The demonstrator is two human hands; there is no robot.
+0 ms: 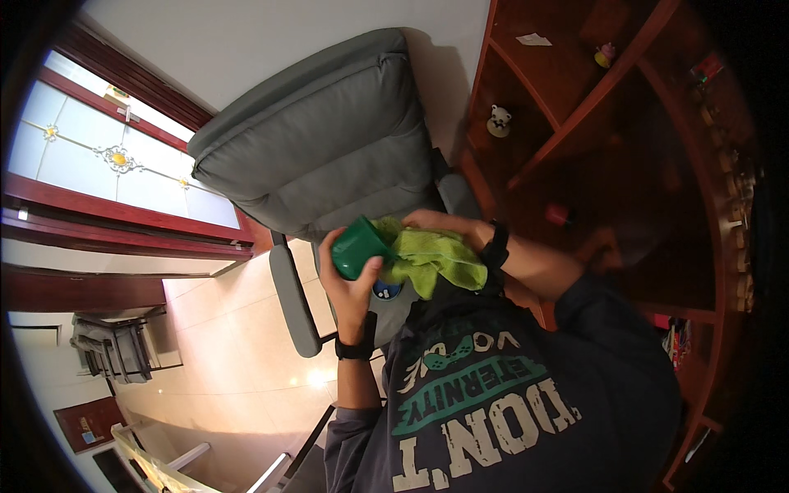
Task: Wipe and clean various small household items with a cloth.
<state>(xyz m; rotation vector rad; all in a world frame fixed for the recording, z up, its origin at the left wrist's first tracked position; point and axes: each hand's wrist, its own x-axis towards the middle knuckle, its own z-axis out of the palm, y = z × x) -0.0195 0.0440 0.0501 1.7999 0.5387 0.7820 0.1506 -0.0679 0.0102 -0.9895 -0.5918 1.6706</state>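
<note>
My left hand (348, 296) is wrapped around a green cup (359, 249), tilted with its mouth facing right. A lime-green cloth (441, 256) bunches at the cup's mouth and drapes down toward my shirt. My right hand (425, 219) grips the cloth from the far side; its fingertips are hidden by it. Whether the cloth reaches inside the cup I cannot tell. Below the cup, a round blue container (387, 289) with small white pieces in it is partly covered by my left hand and the cloth.
A grey cushioned armchair (333, 148) stands before me, its armrest (296, 302) at left. To the right is a dark wooden shelf unit (592, 111) with a white bear figurine (499, 120) and a red object (560, 214). A glass-panelled door (117, 157) is at left.
</note>
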